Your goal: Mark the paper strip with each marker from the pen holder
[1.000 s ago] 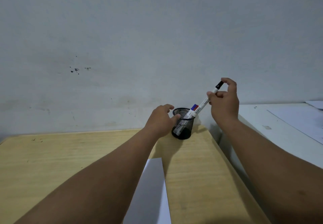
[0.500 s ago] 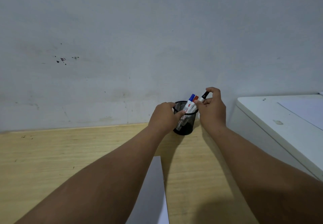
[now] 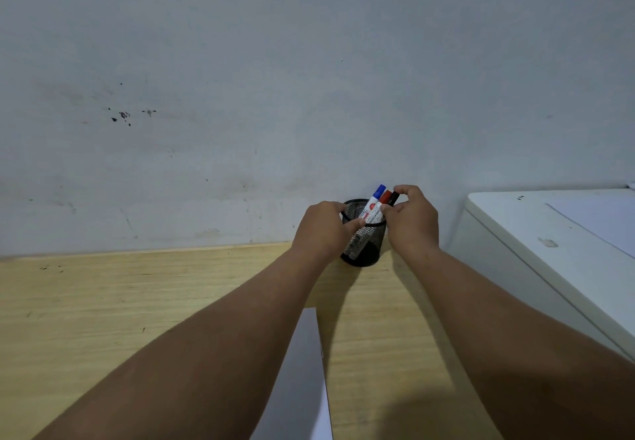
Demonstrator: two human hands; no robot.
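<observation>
A black mesh pen holder [image 3: 365, 250] stands at the back of the wooden table, by the wall. Three markers lean in it: one with a blue cap [image 3: 379, 190], one with a red cap [image 3: 386, 195] and one with a black cap [image 3: 393, 197]. My right hand [image 3: 412, 219] pinches the black-capped marker, which sits in the holder. My left hand [image 3: 321, 230] grips the holder's left rim. A white paper strip [image 3: 302, 381] lies on the table between my forearms, reaching the bottom edge of the view.
The light wooden table [image 3: 103, 319] runs along a grey wall. To the right stands a white cabinet [image 3: 549, 254], higher than the table, with a paper sheet [image 3: 598, 219] on top.
My right hand has lowered the black-capped marker from above into the holder, beside the other two. My left hand has closed onto the holder's rim.
</observation>
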